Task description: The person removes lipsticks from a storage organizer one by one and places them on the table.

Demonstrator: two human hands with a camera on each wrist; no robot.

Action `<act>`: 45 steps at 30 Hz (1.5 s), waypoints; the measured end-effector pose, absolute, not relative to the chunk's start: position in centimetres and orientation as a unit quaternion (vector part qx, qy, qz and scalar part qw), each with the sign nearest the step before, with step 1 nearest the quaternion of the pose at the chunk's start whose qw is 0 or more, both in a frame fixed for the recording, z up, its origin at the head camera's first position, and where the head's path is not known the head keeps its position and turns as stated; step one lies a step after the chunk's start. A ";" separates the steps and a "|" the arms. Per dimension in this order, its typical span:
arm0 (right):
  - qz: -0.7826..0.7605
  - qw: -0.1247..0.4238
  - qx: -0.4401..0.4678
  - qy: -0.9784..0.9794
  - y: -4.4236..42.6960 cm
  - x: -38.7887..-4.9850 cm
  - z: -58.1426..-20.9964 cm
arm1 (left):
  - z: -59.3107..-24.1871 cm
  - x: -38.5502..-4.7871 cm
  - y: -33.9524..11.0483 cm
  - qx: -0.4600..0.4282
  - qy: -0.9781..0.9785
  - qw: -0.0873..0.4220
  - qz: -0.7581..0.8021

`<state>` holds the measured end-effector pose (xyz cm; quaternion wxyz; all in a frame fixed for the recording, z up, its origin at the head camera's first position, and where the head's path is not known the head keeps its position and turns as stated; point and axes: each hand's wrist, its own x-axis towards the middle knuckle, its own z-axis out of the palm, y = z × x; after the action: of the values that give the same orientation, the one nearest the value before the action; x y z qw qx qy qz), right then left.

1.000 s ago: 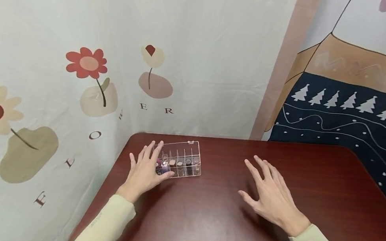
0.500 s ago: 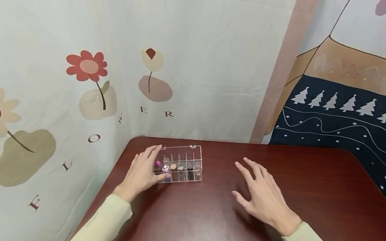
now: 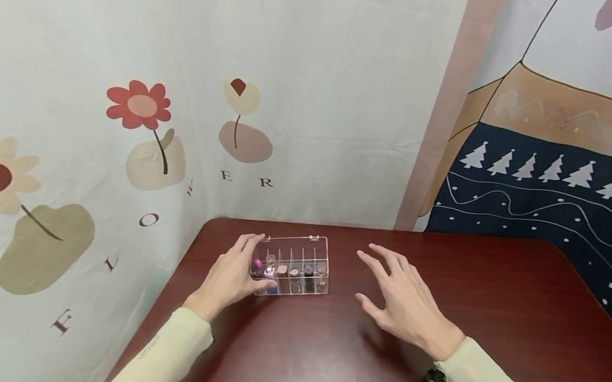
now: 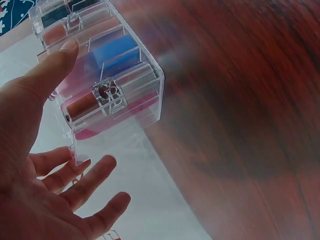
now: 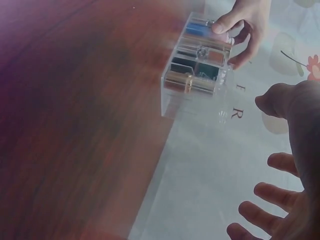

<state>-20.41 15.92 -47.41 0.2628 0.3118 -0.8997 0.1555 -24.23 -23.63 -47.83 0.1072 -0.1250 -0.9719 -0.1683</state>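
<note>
A clear plastic box (image 3: 304, 282) with dividers stands at the back left of the table, small bottles and colored items inside. My left hand (image 3: 225, 279) grips its left end, thumb on the front and fingers behind; in the left wrist view the thumb of the hand (image 4: 22, 120) presses the box (image 4: 132, 75) near blue and pink contents. To the right, my right hand (image 3: 412, 304) hovers over the table, fingers spread, holding nothing. The right wrist view shows this hand (image 5: 305, 125) apart from the box (image 5: 192, 90).
The dark red tabletop (image 3: 292, 359) reaches back to a pale flower-printed cloth (image 3: 339, 94). A navy cloth (image 3: 554, 200) with white trees hangs at the right. A dark watch-like object (image 3: 435, 379) is at the right wrist.
The box has shifted slightly to the right together with my left hand. My right hand has moved left, closer to the box, its fingers still spread.
</note>
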 end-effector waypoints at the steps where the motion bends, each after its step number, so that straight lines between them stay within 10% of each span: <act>1: 0.155 0.261 0.314 -0.900 15.7 -20.5 -47.3 | -47.8 -24.2 -23.5 -0.128 -0.971 0.107 -0.171; 45: 0.123 0.114 0.345 -0.924 14.1 -22.3 -46.3 | -47.5 -21.0 -15.9 -0.245 -0.943 0.095 -0.205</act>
<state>-22.30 14.11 -46.25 0.1137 0.3449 -0.9235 0.1233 -21.04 -15.91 -47.53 0.0947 -0.2448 -0.9429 -0.2051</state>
